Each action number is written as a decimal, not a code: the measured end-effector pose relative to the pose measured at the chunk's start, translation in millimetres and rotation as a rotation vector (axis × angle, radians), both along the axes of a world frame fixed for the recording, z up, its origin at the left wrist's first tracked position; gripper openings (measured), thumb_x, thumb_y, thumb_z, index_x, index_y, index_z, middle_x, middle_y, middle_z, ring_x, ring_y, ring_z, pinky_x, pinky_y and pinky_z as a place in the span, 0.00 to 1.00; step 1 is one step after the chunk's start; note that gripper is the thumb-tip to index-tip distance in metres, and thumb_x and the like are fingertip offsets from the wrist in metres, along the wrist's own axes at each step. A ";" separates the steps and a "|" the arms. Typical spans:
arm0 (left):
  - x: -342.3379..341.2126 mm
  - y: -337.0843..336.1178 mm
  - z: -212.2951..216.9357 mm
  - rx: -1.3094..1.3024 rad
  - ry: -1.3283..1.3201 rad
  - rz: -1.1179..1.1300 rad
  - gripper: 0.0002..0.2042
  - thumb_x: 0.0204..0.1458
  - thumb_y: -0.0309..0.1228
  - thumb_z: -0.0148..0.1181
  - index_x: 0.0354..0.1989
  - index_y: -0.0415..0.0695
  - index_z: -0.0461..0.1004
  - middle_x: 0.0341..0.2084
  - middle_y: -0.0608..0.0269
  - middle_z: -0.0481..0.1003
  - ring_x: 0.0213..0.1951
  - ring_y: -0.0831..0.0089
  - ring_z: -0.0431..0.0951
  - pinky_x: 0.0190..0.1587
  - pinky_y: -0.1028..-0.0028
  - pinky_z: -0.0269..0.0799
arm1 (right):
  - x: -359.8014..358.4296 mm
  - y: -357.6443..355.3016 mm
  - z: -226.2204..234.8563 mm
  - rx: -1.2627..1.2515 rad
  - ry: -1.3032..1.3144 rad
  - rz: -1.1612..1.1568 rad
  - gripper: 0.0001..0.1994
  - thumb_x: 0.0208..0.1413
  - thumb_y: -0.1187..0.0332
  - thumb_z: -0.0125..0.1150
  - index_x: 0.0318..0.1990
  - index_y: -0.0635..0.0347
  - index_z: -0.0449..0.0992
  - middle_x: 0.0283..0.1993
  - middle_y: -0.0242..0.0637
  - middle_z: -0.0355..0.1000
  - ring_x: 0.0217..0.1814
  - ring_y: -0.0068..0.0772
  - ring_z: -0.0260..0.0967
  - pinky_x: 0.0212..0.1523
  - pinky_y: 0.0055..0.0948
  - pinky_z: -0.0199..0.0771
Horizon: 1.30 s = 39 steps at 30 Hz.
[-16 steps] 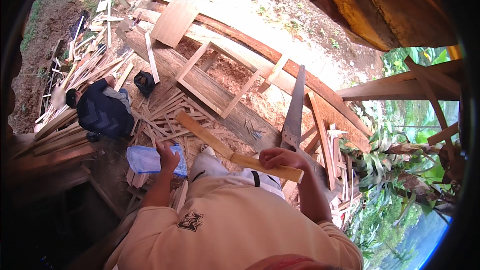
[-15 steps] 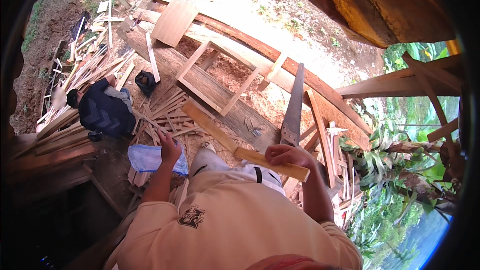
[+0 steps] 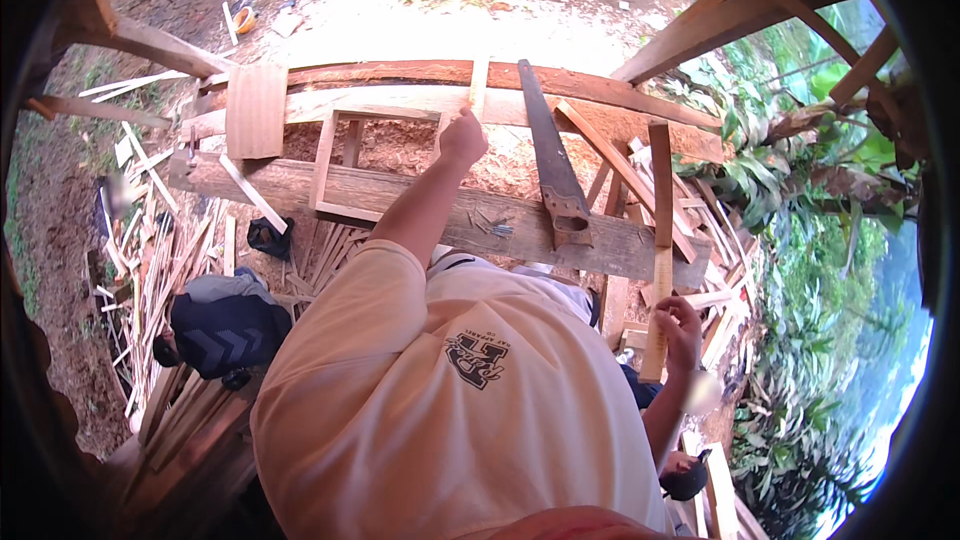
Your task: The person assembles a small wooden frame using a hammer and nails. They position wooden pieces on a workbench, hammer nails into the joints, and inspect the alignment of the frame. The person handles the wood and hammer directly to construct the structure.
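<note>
My left hand (image 3: 463, 137) reaches far across the bench, fingers closed around the near end of a short wood block (image 3: 479, 85) that extends over the far beam. Beside that hand lies a rectangular wooden frame (image 3: 322, 165). To the right, my right hand (image 3: 680, 328) grips a long wood strip (image 3: 662, 250) near its lower end, pinched between thumb and fingers; the strip points away from me. A handsaw (image 3: 552, 145) rests across the bench between my two hands, its handle toward me.
Several nails (image 3: 492, 225) lie on the bench plank (image 3: 400, 190). A flat board (image 3: 256, 110) and a black bag (image 3: 269, 238) are at left. One person (image 3: 225, 325) crouches by scattered wood strips; another person (image 3: 685, 475) is at lower right. Offcuts (image 3: 715, 290) pile up at right.
My view has turned right. My left hand has moved from above the plastic bag to the wood block and closed on it. The strip in my right hand has swung upright at my right.
</note>
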<state>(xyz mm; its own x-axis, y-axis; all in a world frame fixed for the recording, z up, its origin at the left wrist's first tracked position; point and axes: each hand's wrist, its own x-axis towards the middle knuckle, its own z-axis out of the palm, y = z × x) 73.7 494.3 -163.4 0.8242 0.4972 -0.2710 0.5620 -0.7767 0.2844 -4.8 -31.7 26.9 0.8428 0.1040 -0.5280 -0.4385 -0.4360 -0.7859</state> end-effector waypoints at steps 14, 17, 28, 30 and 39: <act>39.0 16.0 -78.4 -0.271 -0.092 0.205 0.19 0.55 0.34 0.67 0.49 0.32 0.72 0.41 0.40 0.81 0.46 0.49 0.85 0.48 0.57 0.83 | -198.0 79.5 20.1 -0.103 -0.047 -0.537 0.16 0.51 0.75 0.63 0.49 0.63 0.82 0.46 0.34 0.77 0.42 0.23 0.72 0.41 0.17 0.71; 38.2 15.5 -47.5 -0.316 -0.204 0.120 0.23 0.56 0.35 0.64 0.51 0.29 0.68 0.43 0.33 0.77 0.44 0.44 0.84 0.48 0.55 0.82 | -211.4 95.8 17.7 -0.092 -0.053 -0.546 0.16 0.51 0.75 0.63 0.49 0.63 0.82 0.44 0.34 0.77 0.41 0.23 0.72 0.41 0.18 0.71; 22.0 101.4 69.3 -0.592 -0.516 0.125 0.20 0.62 0.35 0.60 0.50 0.27 0.70 0.39 0.36 0.80 0.40 0.46 0.85 0.44 0.56 0.81 | -199.0 124.1 0.2 0.015 -0.143 -0.574 0.14 0.50 0.75 0.64 0.46 0.64 0.83 0.40 0.34 0.77 0.40 0.24 0.73 0.41 0.20 0.73; 10.0 132.0 86.7 -0.685 -0.685 0.201 0.20 0.63 0.37 0.62 0.53 0.31 0.71 0.40 0.43 0.82 0.37 0.58 0.86 0.38 0.62 0.80 | -192.4 129.4 -9.1 0.056 -0.149 -0.573 0.13 0.50 0.75 0.64 0.45 0.65 0.83 0.39 0.34 0.77 0.39 0.25 0.73 0.40 0.20 0.73; -80.8 268.1 112.7 -1.234 -0.804 0.641 0.17 0.72 0.44 0.46 0.56 0.46 0.71 0.42 0.66 0.74 0.41 0.73 0.76 0.35 0.70 0.78 | -152.9 161.0 -52.7 0.231 -0.114 -0.558 0.12 0.50 0.75 0.65 0.43 0.65 0.83 0.36 0.34 0.77 0.38 0.25 0.74 0.40 0.22 0.74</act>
<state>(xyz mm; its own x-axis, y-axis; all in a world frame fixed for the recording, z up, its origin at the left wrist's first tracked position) -7.1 762.4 -50.7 0.6956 0.6163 -0.3692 0.0915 0.4338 0.8964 -157.7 129.3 -25.8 0.8528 -0.2684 -0.4480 -0.4594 0.0223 -0.8879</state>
